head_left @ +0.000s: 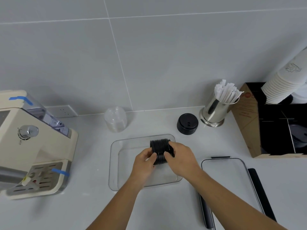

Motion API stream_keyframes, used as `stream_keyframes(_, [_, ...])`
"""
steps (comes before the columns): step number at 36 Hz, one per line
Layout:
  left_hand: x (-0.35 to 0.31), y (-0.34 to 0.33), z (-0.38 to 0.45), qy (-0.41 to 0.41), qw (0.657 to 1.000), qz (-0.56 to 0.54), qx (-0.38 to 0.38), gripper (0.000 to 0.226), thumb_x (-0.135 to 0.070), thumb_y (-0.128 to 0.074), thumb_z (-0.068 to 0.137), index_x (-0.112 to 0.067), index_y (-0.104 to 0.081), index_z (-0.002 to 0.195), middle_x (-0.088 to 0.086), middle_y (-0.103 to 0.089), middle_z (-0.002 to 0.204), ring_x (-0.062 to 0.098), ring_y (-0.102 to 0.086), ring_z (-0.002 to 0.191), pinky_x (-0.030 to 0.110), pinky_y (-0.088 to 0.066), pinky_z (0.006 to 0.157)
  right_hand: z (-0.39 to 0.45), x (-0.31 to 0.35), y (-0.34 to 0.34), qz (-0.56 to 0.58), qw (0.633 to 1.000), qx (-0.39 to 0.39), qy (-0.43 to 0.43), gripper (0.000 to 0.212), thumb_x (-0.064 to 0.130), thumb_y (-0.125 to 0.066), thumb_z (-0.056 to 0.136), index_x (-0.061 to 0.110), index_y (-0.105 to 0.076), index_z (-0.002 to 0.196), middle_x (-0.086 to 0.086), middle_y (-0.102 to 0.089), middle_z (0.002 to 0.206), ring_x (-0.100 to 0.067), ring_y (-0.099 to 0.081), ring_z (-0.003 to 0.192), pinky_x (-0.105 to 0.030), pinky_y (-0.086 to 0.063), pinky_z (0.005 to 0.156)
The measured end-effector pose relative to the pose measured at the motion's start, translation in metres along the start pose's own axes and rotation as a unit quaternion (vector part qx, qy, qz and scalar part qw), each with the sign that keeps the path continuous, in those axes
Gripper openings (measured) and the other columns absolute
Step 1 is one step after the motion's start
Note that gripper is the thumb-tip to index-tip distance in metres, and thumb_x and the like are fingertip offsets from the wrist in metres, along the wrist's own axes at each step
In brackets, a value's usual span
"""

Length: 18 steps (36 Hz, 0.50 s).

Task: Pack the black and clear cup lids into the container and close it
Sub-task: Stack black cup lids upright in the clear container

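Note:
A clear rectangular container (114, 163) sits open on the white counter in front of me. Inside it, a stack of black cup lids (160, 147) lies on its side. My left hand (144, 163) grips the near left end of the stack and my right hand (180, 156) grips its right side. A second, shorter stack of black lids (187, 124) stands upright behind the container to the right. A stack of clear lids (115, 119) stands behind it to the left. The container's clear lid (232, 183), with black clips, lies on the counter to the right.
A cream coffee machine (33, 146) fills the left side. A steel cup of wrapped stirrers (217, 108) stands at the back right. Beside it is a cardboard organiser box (249, 117) with a tilted stack of white paper cups (285, 82). A wall socket (64, 111) is behind.

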State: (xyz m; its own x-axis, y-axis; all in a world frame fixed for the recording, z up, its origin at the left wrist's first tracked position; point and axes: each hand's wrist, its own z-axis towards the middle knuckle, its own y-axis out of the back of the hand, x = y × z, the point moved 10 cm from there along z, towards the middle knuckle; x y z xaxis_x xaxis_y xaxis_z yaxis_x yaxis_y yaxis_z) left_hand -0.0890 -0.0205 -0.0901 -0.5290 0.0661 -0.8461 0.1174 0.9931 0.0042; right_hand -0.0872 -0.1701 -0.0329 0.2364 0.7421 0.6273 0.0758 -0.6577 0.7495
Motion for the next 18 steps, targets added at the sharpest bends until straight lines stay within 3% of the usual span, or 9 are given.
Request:
stream_keyframes(4, [0.001,0.000,0.002,0.010,1.000,0.026,0.010,0.019,-0.011,-0.061,0.093,-0.022,-0.069,0.106,-0.001,-0.073,0.108,0.014,-0.068,0.102,0.030,-0.053,0.086,0.004,-0.012,0.015,0.032,0.998,-0.045,-0.004,0.021,0.017,-0.056,0.088,0.012,-0.068,0.105,-0.007,-0.067,0.101,-0.023,-0.062,0.090,-0.035,-0.052,0.081])
stream_keyframes(8, [0.002,0.000,0.001,0.032,0.999,0.010,0.008,0.013,-0.030,-0.060,0.095,-0.029,-0.069,0.103,-0.008,-0.074,0.101,0.010,-0.067,0.098,0.027,-0.052,0.080,0.006,-0.038,0.015,0.080,0.993,-0.036,-0.074,0.032,0.020,-0.060,0.089,0.015,-0.065,0.121,-0.003,-0.067,0.117,-0.017,-0.063,0.097,-0.026,-0.047,0.084])
stream_keyframes(10, [0.002,-0.001,0.000,0.035,0.999,0.005,0.006,0.013,-0.033,-0.056,0.097,-0.034,-0.069,0.099,-0.008,-0.074,0.102,0.011,-0.067,0.099,0.032,-0.052,0.087,0.006,-0.048,0.010,0.109,0.988,-0.013,-0.108,0.031,0.021,-0.060,0.089,0.018,-0.066,0.119,0.001,-0.067,0.114,-0.015,-0.064,0.097,-0.021,-0.042,0.080])
stream_keyframes(13, [0.001,-0.005,-0.001,0.026,1.000,-0.006,0.013,0.020,-0.025,-0.053,0.099,-0.033,-0.071,0.103,-0.005,-0.076,0.102,0.012,-0.068,0.099,0.029,-0.053,0.085,0.004,-0.053,0.006,0.148,0.982,0.001,-0.121,0.017,0.016,-0.058,0.085,0.027,-0.070,0.083,0.005,-0.068,0.081,-0.021,-0.064,0.082,-0.017,-0.043,0.068])
stream_keyframes(16, [-0.003,-0.011,-0.003,0.012,1.000,-0.016,0.022,0.026,-0.017,-0.052,0.099,-0.034,-0.072,0.101,-0.005,-0.076,0.101,0.010,-0.069,0.098,0.023,-0.054,0.079,0.002,-0.059,-0.003,0.167,0.976,0.029,-0.137,0.028,0.013,-0.057,0.086,0.020,-0.070,0.109,0.000,-0.074,0.101,-0.018,-0.068,0.094,-0.028,-0.052,0.084])
stream_keyframes(18, [-0.005,-0.014,-0.004,0.003,1.000,-0.015,0.026,0.027,-0.015,-0.053,0.099,-0.033,-0.072,0.102,-0.001,-0.076,0.104,0.013,-0.068,0.101,0.026,-0.055,0.084,0.001,-0.060,-0.004,0.181,0.974,0.032,-0.131,0.031,0.011,-0.056,0.086,0.023,-0.070,0.110,0.002,-0.075,0.103,-0.012,-0.066,0.087,-0.027,-0.052,0.081])
